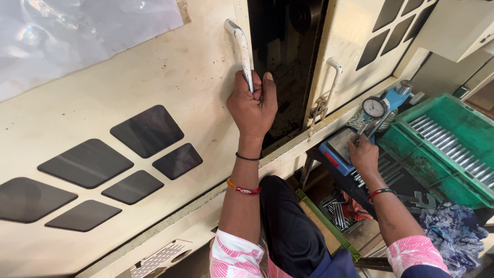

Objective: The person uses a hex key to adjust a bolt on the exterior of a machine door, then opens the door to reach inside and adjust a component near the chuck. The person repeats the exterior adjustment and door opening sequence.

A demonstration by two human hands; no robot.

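Gripping the white door handle (242,51) at centre frame, the left hand (252,105) is clenched around its lower end, thumb pressed alongside; the grasp suits sliding the cream machine door (154,77), which stands partly apart from a second door panel (355,36), leaving a dark gap between. The right hand (363,154), at right of centre, rests fingers-down on a blue gauge stand (337,149) under a dial indicator (374,107); whether it pinches anything cannot be told. Green trays (453,128) at the right edge hold rows of metal pins (447,141), near the gauge. Door paint is stained and speckled; dark diamond windows (146,131) sit lower left. Patterned cloth (453,229) lies lower right.
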